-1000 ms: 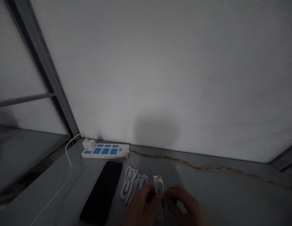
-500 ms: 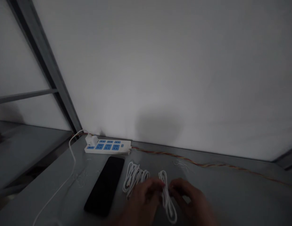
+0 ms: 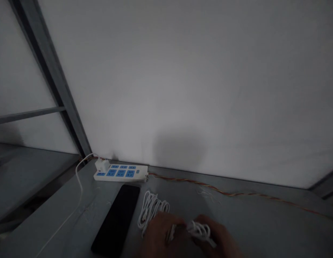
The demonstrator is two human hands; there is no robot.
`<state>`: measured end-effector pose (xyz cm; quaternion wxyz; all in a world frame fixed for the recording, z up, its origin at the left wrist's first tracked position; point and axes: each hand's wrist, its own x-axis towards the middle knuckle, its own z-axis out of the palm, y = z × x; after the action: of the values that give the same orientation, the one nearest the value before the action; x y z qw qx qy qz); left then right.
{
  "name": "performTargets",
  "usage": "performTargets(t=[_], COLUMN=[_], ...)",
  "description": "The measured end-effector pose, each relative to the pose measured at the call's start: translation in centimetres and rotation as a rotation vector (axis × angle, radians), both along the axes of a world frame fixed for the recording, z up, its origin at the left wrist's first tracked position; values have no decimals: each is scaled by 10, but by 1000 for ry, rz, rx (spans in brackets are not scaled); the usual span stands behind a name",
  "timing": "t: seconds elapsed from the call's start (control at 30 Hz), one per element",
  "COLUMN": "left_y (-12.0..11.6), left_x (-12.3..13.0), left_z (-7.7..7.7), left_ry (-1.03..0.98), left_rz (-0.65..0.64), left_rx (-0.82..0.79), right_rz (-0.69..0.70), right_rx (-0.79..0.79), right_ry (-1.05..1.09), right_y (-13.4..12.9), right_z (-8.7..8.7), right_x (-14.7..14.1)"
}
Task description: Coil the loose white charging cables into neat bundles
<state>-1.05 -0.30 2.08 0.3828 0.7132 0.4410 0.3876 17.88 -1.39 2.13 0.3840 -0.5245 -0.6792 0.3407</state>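
Observation:
A coiled white cable (image 3: 202, 231) is pinched in my right hand (image 3: 220, 238), its loops now pointing toward the right palm. My left hand (image 3: 161, 234) is closed close beside it, fingertips meeting the coil's near end, and a short pale piece shows between its thumb and fingers; this looks like part of the same cable, though the dim light blurs it. Just behind my left hand lies a second bundle of white cable (image 3: 151, 208), partly covered by that hand. A black smartphone (image 3: 116, 220) rests flat to the left.
A white power strip (image 3: 141, 176) with blue sockets lies against the wall, a white charger (image 3: 102, 165) plugged in at its left end. The charger's white cord (image 3: 80, 186) runs down the left side. A twisted reddish wire (image 3: 231, 194) stretches right along the grey tabletop (image 3: 263, 229).
The coiled cable has turned from upright between both hands to lying sideways in my right hand. The view has tilted up slightly, so things sit lower.

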Motion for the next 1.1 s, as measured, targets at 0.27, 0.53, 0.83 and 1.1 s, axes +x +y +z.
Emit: performTargets(t=[0.27, 0.53, 0.83, 1.1], left_y=[0, -1, 8, 0], left_x=[13, 8, -1, 7], left_z=[4, -15, -11, -1], left_ry=[-257, -157, 28, 195], left_rz=[130, 165, -42, 32], left_rx=[-358, -191, 411, -23], right_rz=[68, 10, 52, -7], right_rx=[119, 53, -127, -33], right_ry=[-132, -42, 19, -77], right_y=[-2, -3, 1, -5], right_z=[-15, -8, 6, 3], right_x=[-3, -1, 1, -3])
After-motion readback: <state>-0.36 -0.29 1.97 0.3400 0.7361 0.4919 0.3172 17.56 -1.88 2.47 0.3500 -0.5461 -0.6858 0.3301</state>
